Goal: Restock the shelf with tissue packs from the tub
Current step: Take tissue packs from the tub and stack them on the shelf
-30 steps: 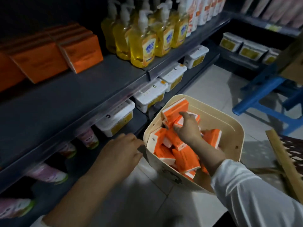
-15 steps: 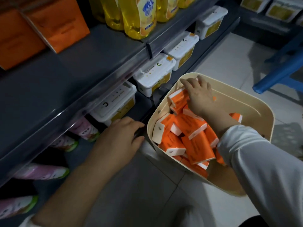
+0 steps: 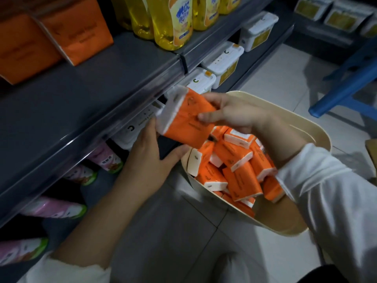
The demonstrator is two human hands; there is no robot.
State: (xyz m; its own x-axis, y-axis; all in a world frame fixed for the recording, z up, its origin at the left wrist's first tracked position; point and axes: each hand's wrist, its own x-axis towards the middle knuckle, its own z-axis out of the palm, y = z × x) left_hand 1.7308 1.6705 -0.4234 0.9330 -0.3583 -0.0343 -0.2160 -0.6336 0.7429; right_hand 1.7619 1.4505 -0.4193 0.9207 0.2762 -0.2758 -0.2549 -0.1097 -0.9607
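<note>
A cream tub (image 3: 318,139) stands on the floor beside the dark grey shelf (image 3: 67,103), filled with several orange and white tissue packs (image 3: 234,174). My right hand (image 3: 232,113) grips one orange tissue pack (image 3: 187,117), lifted above the tub's left rim, close to the shelf's front edge. My left hand (image 3: 151,154) is spread just below that pack, fingers straight and thumb out, holding nothing. Larger orange tissue packs (image 3: 51,35) stand at the back left of the shelf.
Yellow soap bottles (image 3: 173,21) stand on the shelf to the right of the orange packs. White lidded boxes (image 3: 222,60) fill the lower shelf, with pink packets (image 3: 53,207) further left. A blue stool (image 3: 346,78) stands on the tiled floor at right.
My right hand has lifted one tissue pack out of the tub and carried it left toward the shelf. My left hand has risen and opened under the pack. The view has moved closer.
</note>
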